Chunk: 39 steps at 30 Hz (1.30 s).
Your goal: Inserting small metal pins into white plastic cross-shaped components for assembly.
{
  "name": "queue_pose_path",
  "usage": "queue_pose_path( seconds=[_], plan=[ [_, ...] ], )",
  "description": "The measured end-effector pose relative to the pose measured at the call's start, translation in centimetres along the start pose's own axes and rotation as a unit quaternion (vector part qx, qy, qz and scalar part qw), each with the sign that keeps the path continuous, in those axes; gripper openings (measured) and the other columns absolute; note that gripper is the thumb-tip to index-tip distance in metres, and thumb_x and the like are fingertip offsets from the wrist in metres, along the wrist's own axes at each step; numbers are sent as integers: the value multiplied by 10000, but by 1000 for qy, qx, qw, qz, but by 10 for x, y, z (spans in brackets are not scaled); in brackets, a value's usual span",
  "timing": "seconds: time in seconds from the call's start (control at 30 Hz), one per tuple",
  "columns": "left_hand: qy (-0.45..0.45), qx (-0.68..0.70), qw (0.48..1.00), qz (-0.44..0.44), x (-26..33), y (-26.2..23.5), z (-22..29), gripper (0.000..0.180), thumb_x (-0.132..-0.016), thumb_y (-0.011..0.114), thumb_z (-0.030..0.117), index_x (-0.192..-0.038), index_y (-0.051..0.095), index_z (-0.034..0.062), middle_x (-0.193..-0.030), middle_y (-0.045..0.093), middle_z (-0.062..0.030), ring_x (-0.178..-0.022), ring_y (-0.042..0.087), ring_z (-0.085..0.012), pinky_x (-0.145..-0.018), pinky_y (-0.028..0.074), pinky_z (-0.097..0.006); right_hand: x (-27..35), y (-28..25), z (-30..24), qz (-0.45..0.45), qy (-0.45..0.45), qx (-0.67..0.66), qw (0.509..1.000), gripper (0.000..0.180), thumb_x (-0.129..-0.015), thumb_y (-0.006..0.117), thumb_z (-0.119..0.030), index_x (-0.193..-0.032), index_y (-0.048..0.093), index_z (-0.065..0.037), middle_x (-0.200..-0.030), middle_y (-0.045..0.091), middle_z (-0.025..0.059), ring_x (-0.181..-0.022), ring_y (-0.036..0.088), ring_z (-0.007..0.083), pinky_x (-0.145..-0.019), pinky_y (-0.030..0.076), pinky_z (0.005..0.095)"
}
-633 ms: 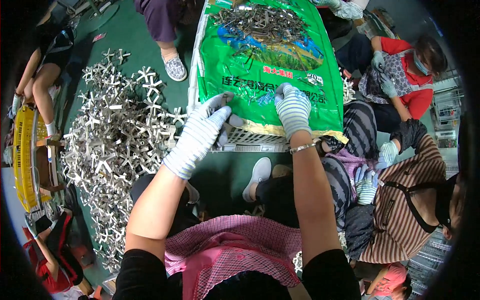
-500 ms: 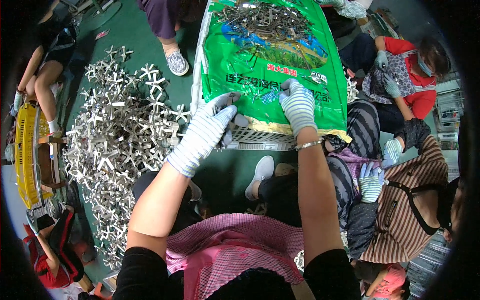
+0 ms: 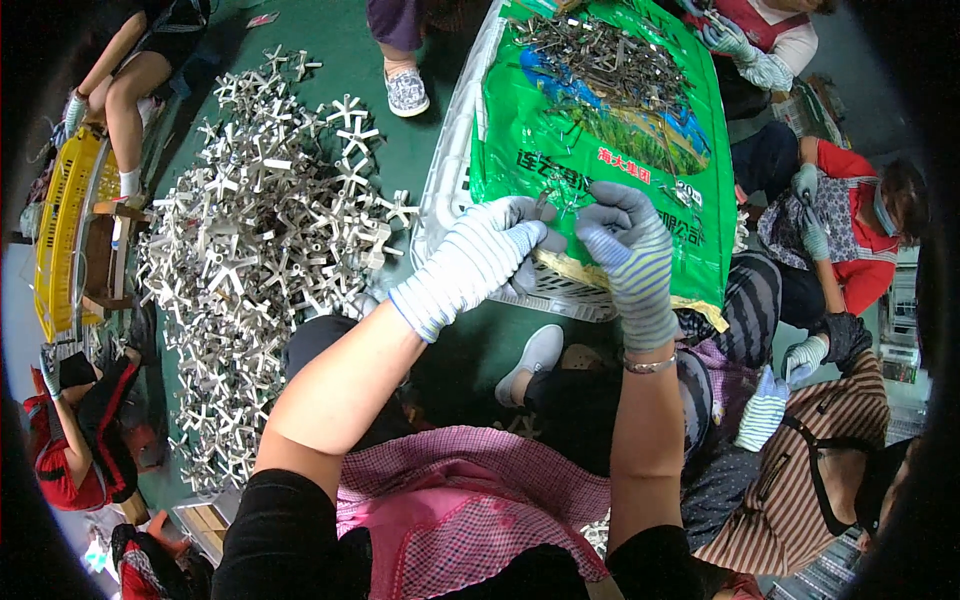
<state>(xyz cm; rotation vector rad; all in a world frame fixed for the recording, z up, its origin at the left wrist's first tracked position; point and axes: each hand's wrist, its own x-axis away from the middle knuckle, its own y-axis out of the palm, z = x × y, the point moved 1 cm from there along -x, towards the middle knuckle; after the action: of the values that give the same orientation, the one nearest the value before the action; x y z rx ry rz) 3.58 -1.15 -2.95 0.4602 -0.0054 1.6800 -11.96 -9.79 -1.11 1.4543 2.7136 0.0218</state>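
Observation:
My left hand point(image 3: 478, 255), in a striped glove with grey fingertips, is closed in a pinch. A small dark metal piece point(image 3: 545, 207) sticks up from its fingertips; its exact shape is too small to make out. To the right, my gloved right hand point(image 3: 637, 262) is raised with its fingers bent and apart, and nothing shows between them. Both hands are above the near edge of a green printed sack point(image 3: 500, 110). Small clear and bluish bits point(image 3: 566, 198) lie on the sack between the hands. A heap of dark metal pieces point(image 3: 610, 60) covers its far part.
The sack lies over a white plastic crate point(image 3: 446, 190). Left of it, a large pile of silvery star-shaped metal parts point(image 3: 270, 230) spreads on the green floor point(image 3: 350, 70). Co-workers sit along the right and left. A yellow crate point(image 3: 62, 235) stands far left.
The view has shifted, so the sack appears farther right. My left hand now shows a small metal piece in its fingertips. My right hand has lifted off the sack, its fingers loosened.

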Motion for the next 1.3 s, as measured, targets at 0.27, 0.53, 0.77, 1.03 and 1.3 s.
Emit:
queue_pose_path(
  seconds=[0.27, 0.53, 0.77, 1.03, 1.3],
  plan=[
    [37, -77, 996, -24, 3, 4, 7, 270, -933, 475, 135, -1146, 537, -19, -823, 668, -59, -477, 556, -81, -408, 442, -215, -4, 17, 0, 23, 25, -18, 999, 334, -774, 674, 19, -1091, 571, -6, -863, 616, 41, -781, 581, 85, -702, 499, 220],
    [32, -116, 993, -13, 8, 8, 13, 257, -927, 474, 118, -1137, 552, -7, -802, 656, -49, -473, 546, -83, -424, 440, -220, -6, 14, 8, 10, 5, -26, 1000, 338, -776, 680, 6, -1094, 569, -6, -873, 616, 46, -775, 583, 86, -688, 500, 219],
    [81, -156, 984, 17, 3, 13, -2, 276, -920, 492, 126, -1144, 542, -27, -756, 626, -61, -464, 539, -88, -428, 439, -236, -7, 18, 13, 35, -23, -11, 999, 288, -796, 663, 11, -1072, 586, -3, -861, 628, 38, -764, 579, 73, -672, 505, 210],
    [51, -118, 992, 3, 6, 15, 2, 260, -935, 491, 146, -1123, 548, -23, -698, 580, -28, -432, 504, -68, -405, 409, -216, -4, 17, 12, 35, -7, 33, 999, 181, -840, 637, -29, -1019, 621, -6, -886, 647, 41, -762, 585, 63, -686, 499, 206],
    [5, -97, 995, -19, 9, 15, 3, 289, -933, 506, 174, -1147, 552, -14, -727, 603, -27, -440, 489, -64, -405, 383, -207, -6, 18, 16, -1, 38, -41, 998, 133, -881, 595, -38, -1003, 621, 6, -886, 650, 43, -771, 601, 75, -676, 502, 221]
  ],
)
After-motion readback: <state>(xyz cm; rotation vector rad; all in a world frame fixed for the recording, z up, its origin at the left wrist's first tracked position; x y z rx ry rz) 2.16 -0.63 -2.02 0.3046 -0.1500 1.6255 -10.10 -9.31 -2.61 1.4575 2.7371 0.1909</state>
